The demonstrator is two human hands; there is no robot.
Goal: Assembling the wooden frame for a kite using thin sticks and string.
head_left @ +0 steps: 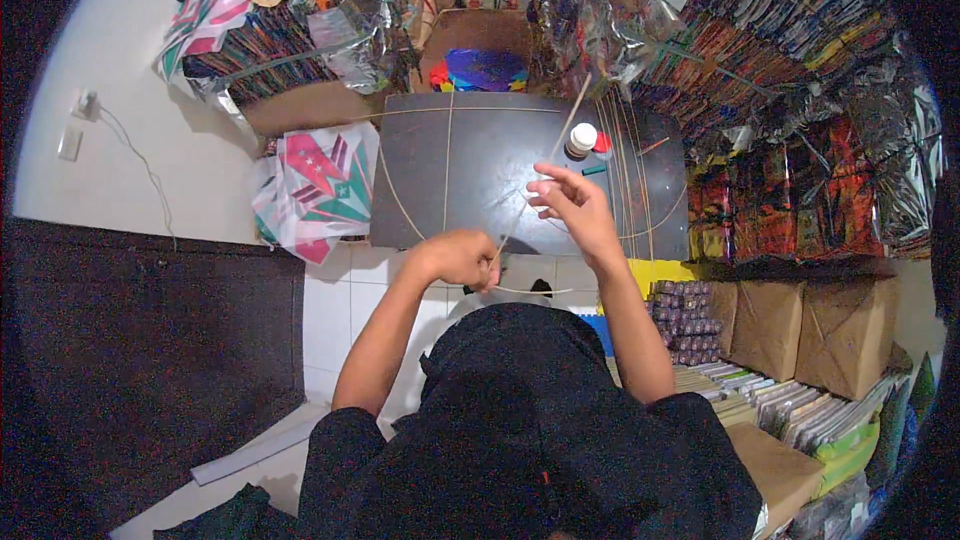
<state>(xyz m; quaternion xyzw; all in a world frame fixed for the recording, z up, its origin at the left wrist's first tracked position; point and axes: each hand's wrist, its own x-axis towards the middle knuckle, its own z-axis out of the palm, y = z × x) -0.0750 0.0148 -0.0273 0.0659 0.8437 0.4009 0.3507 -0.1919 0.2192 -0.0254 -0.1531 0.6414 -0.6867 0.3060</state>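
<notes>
Storeroom interior, viewed from above: wrapped stacks of printed material [755, 30] line the far and right sides, and a white wall [100, 160] stands at the left. A dark low table [510, 145] occupies the centre, over white floor tiles [325, 320]. The left hand [462, 258], at the table's near edge, is closed about the lower part of a thin pale strip [573, 117], which slants over the table toward the far right. The right hand [578, 208] is raised beside the strip's middle, its fingers partly curled; whether they pinch the strip cannot be told. A second strip end [545, 291] projects rightward from just below the left hand. Other strips [449, 165] lie on the left part of the table, two of them crossing near its far edge; a group of long strips [626, 165] runs along its right part. Beyond the right hand stand a white-capped bottle [583, 138], a red object [602, 143] just beside it, and a small green object [594, 170] nearer. Patterned sheets [325, 185] in pink, green and white hang at the table's left side.
</notes>
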